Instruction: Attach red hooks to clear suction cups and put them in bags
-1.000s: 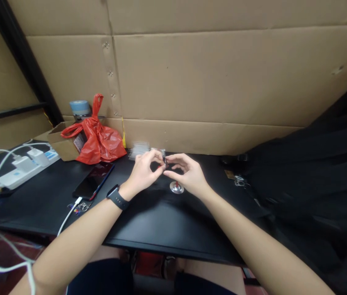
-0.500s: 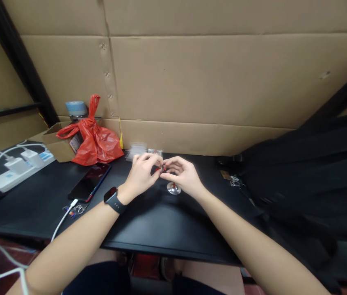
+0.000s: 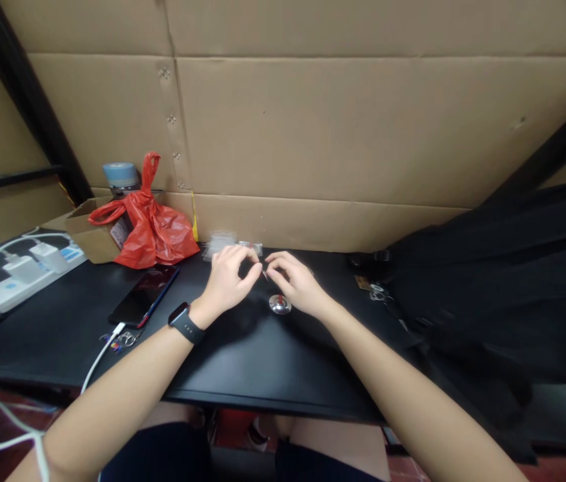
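Observation:
Over the middle of the black table my left hand (image 3: 231,276) is closed, its thumb and fingertips brought together in a pinch. My right hand (image 3: 299,284) faces it from close by, also closed in a pinch. In the small gap between the fingertips shows a thin reddish and shiny piece (image 3: 265,274), too small to name. It appears to lie against the right fingertips; whether the left fingers also grip it I cannot make out. Just below my right hand, a round shiny metal disc (image 3: 279,305) with a red strip on its top lies on the table.
Left on the table (image 3: 243,361) are a phone (image 3: 143,296) on a white cable, keyrings (image 3: 125,340), a power strip (image 3: 27,274), a cardboard box (image 3: 93,234) and a red plastic bag (image 3: 157,231). Clear packets (image 3: 220,244) lie behind my hands. Black cloth (image 3: 504,268) covers the right side.
My fingertips have drawn slightly apart, and less red shows between them. The view has shifted a little; the metal disc remains on the table.

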The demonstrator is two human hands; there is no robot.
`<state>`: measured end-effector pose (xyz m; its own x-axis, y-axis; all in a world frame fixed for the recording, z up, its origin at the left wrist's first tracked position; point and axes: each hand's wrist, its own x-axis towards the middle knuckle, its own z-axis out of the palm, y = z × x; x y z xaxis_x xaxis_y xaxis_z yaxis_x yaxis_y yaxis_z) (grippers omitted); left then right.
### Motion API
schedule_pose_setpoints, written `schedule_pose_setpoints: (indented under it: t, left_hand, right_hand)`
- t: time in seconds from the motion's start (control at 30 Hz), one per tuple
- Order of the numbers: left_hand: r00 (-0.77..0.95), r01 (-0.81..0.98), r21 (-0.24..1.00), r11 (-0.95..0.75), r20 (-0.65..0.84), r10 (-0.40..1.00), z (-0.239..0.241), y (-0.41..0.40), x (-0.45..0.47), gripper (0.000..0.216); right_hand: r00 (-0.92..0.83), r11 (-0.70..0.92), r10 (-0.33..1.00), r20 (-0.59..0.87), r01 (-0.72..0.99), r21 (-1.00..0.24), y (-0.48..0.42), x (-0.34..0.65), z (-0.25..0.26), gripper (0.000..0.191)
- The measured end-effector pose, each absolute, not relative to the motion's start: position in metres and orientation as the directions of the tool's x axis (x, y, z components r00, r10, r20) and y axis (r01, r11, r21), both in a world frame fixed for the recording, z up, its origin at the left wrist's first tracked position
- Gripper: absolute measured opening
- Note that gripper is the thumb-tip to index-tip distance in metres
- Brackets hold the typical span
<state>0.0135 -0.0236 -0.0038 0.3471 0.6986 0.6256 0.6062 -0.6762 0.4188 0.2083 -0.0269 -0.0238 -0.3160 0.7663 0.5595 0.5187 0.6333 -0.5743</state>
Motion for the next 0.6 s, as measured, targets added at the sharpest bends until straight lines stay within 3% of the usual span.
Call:
schedule_pose_setpoints:
  t: [0.13, 0.27, 0.47, 0.6]
  left_hand:
    - [0.435, 0.620, 0.382, -0.685, 0.559, 0.706, -0.013, -0.020, 0.014, 0.020]
    - [0.502, 0.618, 0.370, -0.693, 0.493, 0.711, -0.020, -0.016, 0.014, 0.015]
    - [0.470, 0.571, 0.463, -0.678, 0.493, 0.732, -0.023, -0.012, 0.016, 0.015]
    - [0.491, 0.604, 0.411, -0.683, 0.483, 0.725, -0.022, -0.010, 0.014, 0.010]
  right_hand:
    - [-0.343, 0.663, 0.737, 0.583, 0.539, -0.520, -0.028, 0.213, -0.020, 0.021]
    - [-0.342, 0.665, 0.736, 0.584, 0.526, -0.531, -0.029, 0.215, -0.017, 0.020]
    - [-0.363, 0.664, 0.738, 0.570, 0.540, -0.517, -0.029, 0.212, -0.020, 0.017]
    - [-0.380, 0.672, 0.728, 0.571, 0.559, -0.486, -0.029, 0.212, -0.020, 0.016]
